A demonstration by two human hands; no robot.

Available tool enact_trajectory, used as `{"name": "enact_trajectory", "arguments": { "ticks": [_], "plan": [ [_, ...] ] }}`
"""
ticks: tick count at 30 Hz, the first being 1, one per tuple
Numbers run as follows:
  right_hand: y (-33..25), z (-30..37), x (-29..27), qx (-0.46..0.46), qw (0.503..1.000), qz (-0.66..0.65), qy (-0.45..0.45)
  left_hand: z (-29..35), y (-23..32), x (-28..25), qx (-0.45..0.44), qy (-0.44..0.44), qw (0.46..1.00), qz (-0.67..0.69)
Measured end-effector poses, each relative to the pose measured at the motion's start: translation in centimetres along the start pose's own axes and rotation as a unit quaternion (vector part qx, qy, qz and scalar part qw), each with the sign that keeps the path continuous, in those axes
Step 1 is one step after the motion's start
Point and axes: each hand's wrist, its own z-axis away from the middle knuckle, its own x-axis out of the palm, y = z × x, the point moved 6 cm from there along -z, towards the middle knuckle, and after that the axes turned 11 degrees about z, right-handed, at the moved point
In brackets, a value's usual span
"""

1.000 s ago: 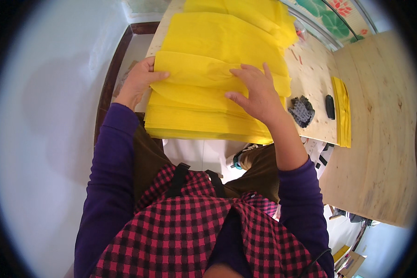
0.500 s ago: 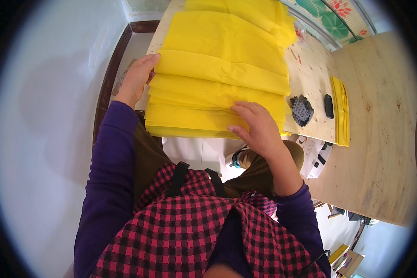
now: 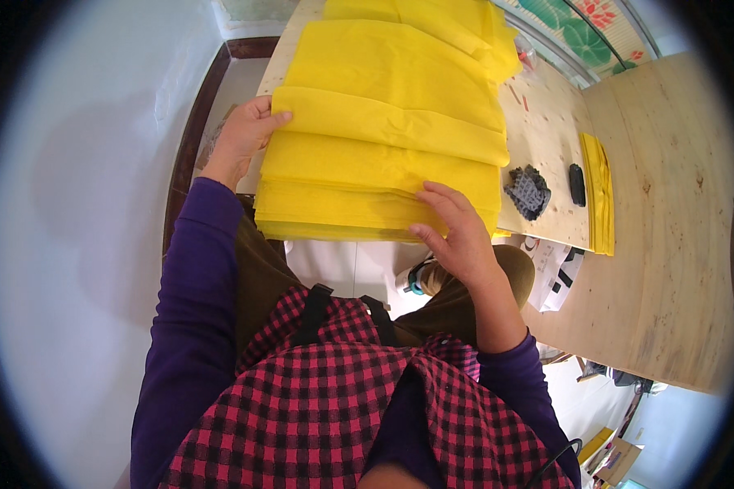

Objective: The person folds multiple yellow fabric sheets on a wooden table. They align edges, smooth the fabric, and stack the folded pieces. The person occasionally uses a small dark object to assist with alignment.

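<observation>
A stack of thin yellow fabric sheets [image 3: 383, 61] lies on the wooden table, its layered near edge hanging at the front. One sheet is folded over in a band across the stack. At the left end of that band, my left hand [image 3: 245, 137] pinches the sheet's edge, thumb on top and the other fingers partly hidden. My right hand [image 3: 457, 236] rests on the near right part of the stack, fingers apart and thumb spread, gripping nothing.
A dark grey crumpled knitted item [image 3: 528, 193] and a small black object [image 3: 577, 185] lie right of the stack. Further right are folded yellow fabric [image 3: 598, 196] and a wooden panel [image 3: 661, 220]. A white bag [image 3: 553, 273] hangs below the table edge. The white wall [image 3: 90, 228] stands left.
My left thumb has moved further onto the yellow sheet's edge. My right hand has shifted slightly right and toward me, and its fingers have slid back over the stack.
</observation>
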Motion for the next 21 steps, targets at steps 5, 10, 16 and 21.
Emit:
{"name": "enact_trajectory", "arguments": {
  "ticks": [5,10,16,21],
  "plan": [
    [-0.1,-0.6,-0.5,-0.008,1.0,0.001,0.019,0.2,0.3,0.3,-0.014,-0.004,1.0,0.007],
    [-0.2,-2.3,-1.3,-0.024,0.998,0.011,0.055,0.4,0.5,0.7,-0.003,-0.026,0.999,0.023],
    [-0.1,-6.7,-1.3,-0.072,0.988,0.078,0.113,0.6,1.0,0.8,-0.003,-0.03,1.0,0.002],
    [-0.7,-9.0,-0.6,-0.066,0.983,0.153,0.078,0.5,0.9,0.6,-0.002,-0.035,0.999,-0.011]
  ]
}}
